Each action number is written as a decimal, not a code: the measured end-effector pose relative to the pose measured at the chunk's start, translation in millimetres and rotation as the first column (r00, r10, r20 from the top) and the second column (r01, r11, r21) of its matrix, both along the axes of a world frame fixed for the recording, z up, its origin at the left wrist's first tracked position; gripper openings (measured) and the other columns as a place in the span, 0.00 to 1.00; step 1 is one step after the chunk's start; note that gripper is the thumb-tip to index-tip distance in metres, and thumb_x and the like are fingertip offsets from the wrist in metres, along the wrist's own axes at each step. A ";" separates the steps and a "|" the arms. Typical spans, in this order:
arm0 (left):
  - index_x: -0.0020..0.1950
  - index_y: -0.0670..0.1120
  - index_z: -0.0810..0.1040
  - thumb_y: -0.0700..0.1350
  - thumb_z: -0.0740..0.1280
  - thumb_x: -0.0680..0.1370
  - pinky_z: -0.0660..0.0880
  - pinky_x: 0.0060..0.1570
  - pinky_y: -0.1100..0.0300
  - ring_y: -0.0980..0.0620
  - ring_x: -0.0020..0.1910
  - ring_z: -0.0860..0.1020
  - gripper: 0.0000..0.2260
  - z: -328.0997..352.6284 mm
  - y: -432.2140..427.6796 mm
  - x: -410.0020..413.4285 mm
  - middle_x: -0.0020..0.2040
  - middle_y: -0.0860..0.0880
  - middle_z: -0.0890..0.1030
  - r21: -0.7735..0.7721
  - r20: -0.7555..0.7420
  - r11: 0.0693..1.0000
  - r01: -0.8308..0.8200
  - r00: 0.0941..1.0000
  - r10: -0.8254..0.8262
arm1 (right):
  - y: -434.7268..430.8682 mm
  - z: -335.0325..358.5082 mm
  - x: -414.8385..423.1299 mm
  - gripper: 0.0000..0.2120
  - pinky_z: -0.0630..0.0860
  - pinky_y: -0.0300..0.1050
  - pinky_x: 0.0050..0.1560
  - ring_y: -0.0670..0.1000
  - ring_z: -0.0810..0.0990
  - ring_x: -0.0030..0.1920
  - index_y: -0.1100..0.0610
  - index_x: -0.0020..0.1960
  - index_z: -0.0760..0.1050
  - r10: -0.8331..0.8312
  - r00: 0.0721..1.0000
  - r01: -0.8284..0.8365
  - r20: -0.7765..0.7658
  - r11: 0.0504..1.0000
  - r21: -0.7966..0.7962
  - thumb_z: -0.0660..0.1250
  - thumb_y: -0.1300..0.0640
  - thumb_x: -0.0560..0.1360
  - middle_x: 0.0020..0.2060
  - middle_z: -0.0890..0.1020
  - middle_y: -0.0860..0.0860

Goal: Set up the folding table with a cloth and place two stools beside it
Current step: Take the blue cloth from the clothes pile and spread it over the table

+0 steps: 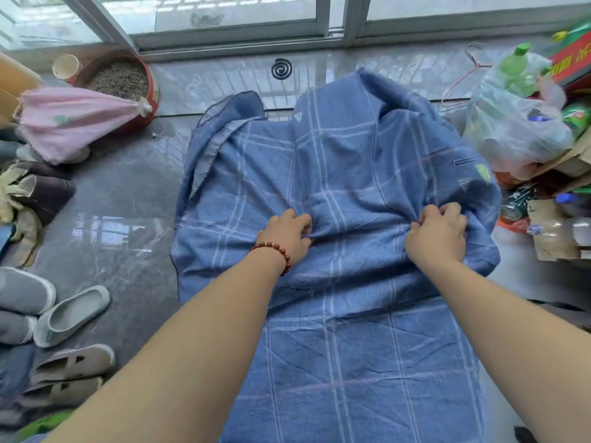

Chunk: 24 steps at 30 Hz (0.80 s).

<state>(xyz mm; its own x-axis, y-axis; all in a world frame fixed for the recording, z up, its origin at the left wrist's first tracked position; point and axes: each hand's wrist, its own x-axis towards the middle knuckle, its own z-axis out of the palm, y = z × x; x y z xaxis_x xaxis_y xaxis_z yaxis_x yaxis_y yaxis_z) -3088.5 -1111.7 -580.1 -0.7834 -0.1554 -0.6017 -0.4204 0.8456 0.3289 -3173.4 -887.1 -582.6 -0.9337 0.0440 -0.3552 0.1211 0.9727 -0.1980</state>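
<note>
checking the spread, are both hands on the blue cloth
Touching. Head view shows left hand and right hand each pinching folds of the blue cloth.

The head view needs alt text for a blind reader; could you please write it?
The left hand and right hand each pinch a bunched fold of the blue checked cloth, draped over something hidden. Slippers lie at left.
</note>
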 end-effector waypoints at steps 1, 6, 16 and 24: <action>0.52 0.51 0.71 0.50 0.63 0.77 0.71 0.55 0.46 0.45 0.57 0.69 0.06 -0.3 -0.5 2.4 0.54 0.49 0.70 0.005 -0.010 1.000 0.004 1.000 -0.004 | -1.8 1.4 2.6 0.08 0.65 0.55 0.60 0.61 0.65 0.61 0.62 0.53 0.72 -0.013 1.000 0.013 -0.017 1.000 -0.010 0.61 0.58 0.76 0.60 0.66 0.59; 0.54 0.55 0.74 0.58 0.62 0.75 0.67 0.54 0.50 0.49 0.58 0.68 0.12 6.0 -13.4 2.8 0.54 0.51 0.70 -0.029 -0.176 1.000 -0.006 0.984 0.000 | -30.5 13.2 7.8 0.12 0.67 0.53 0.56 0.60 0.67 0.60 0.62 0.56 0.70 0.039 0.982 -0.072 -0.187 0.982 -0.175 0.63 0.59 0.74 0.60 0.69 0.58; 0.73 0.66 0.42 0.50 0.55 0.81 0.58 0.63 0.32 0.34 0.74 0.41 0.28 -2.6 -77.3 5.7 0.76 0.50 0.33 -0.258 0.148 0.936 -0.240 0.947 0.284 | -64.9 -12.1 -18.4 0.29 0.53 0.61 0.71 0.56 0.43 0.76 0.42 0.76 0.46 0.418 0.898 -0.431 0.135 0.898 0.091 0.53 0.42 0.79 0.77 0.43 0.48; 0.68 0.69 0.29 0.68 0.53 0.75 0.58 0.62 0.29 0.35 0.73 0.35 0.35 -10.4 -82.7 32.8 0.72 0.50 0.26 -0.288 0.219 0.954 -0.085 0.964 0.152 | -36.4 -29.6 7.5 0.31 0.42 0.67 0.70 0.53 0.33 0.75 0.42 0.74 0.33 0.345 0.910 -0.377 0.231 0.919 0.112 0.42 0.36 0.78 0.74 0.30 0.45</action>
<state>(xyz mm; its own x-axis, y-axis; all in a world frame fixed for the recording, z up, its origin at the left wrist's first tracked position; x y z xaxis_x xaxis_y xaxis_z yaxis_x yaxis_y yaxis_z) -3055.7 -1194.3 -590.5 -0.5900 -0.4235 -0.6874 -0.5602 0.8279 -0.0292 -3166.0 -923.5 -612.1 -0.8044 -0.2150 -0.5538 -0.2225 0.9734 -0.0546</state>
